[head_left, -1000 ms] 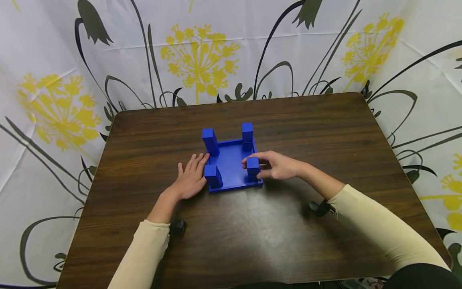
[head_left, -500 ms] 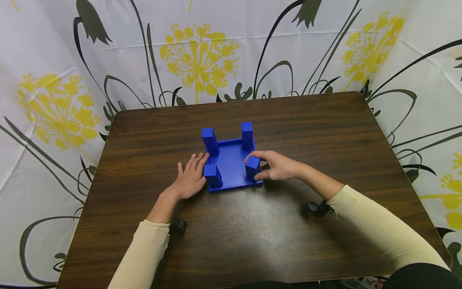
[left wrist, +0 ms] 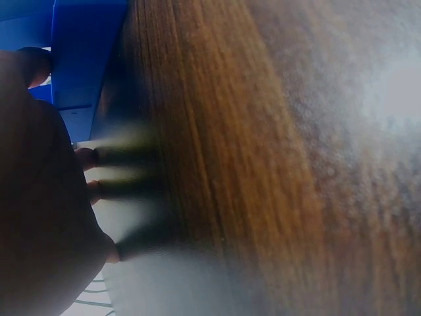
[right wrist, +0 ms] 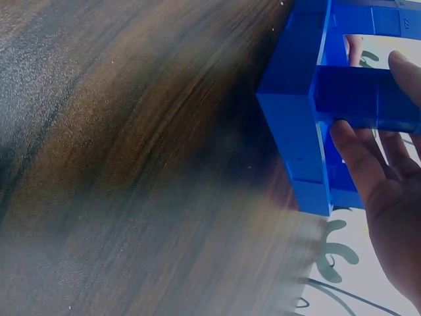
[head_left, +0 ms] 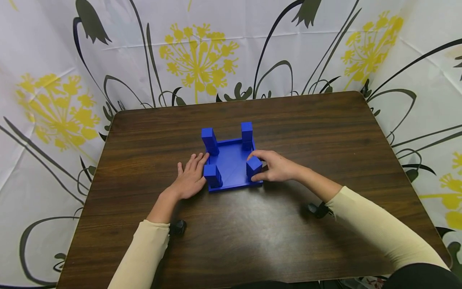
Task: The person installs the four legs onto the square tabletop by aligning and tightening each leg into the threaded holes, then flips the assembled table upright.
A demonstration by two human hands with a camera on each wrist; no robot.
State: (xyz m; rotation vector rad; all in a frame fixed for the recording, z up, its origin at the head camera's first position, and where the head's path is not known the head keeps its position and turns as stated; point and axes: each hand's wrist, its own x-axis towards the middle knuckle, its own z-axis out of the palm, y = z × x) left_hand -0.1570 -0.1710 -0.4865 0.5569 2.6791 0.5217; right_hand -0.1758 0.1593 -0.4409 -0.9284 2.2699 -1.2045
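Note:
A blue square base (head_left: 231, 160) with a low raised rim lies on the table, a blocky upright post at each corner. At the near right corner my right hand (head_left: 276, 166) pinches a blue post (head_left: 254, 164) between thumb and fingers; this post stands turned at an angle to the rim. The right wrist view shows the same post (right wrist: 352, 99) upright on the base (right wrist: 296, 145), with fingers on both sides. My left hand (head_left: 189, 178) lies flat on the table, fingers straight, its fingertips against the base's left side. Beside it rises the near left post (head_left: 213, 176).
The far left post (head_left: 210, 141) and far right post (head_left: 247, 135) stand at the back corners. Brown wood-grain table (head_left: 306, 241) surrounds the base. Behind it hangs a white curtain (head_left: 137, 44) with flower prints.
The near right post has turned clockwise as seen from above, from square with the rim to a slant. My right thumb has shifted left with it. My left hand stays in place.

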